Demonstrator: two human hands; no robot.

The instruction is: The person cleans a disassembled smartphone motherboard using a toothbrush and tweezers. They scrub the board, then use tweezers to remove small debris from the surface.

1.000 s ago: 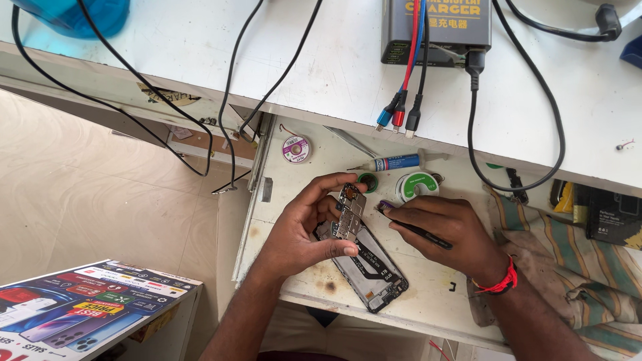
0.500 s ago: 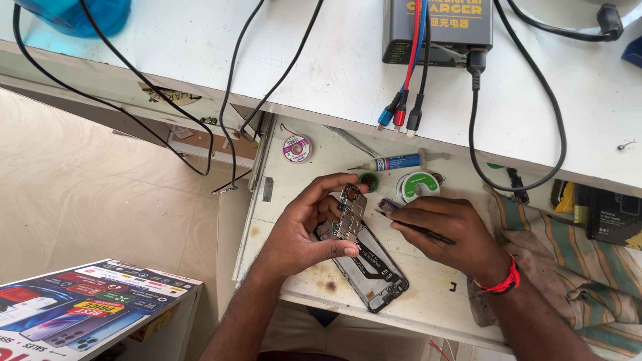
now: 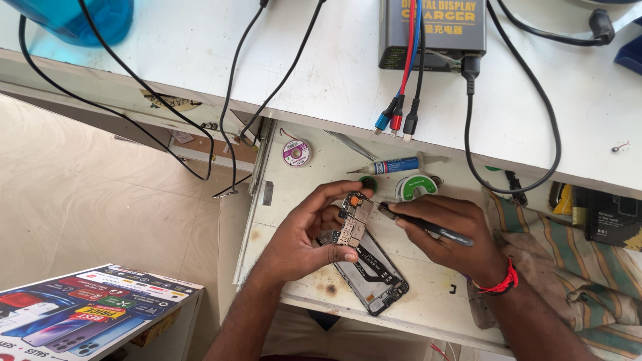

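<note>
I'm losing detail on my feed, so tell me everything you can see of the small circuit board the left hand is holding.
The circuit board is a narrow, irregular strip, greyish with metal shields, small dark chips and an orange patch near its top end. It stands tilted, raised above the opened phone lying on the pull-out shelf. The left hand pinches it between thumb and fingers. The dark tool in the right hand meets its upper right edge.

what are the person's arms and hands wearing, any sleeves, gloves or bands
Both hands are bare, with no gloves or rings visible. The left hand and its forearm carry nothing, no sleeve in view. The right hand has a red thread band tied round the wrist; the forearm above it is likewise unsleeved.
</note>
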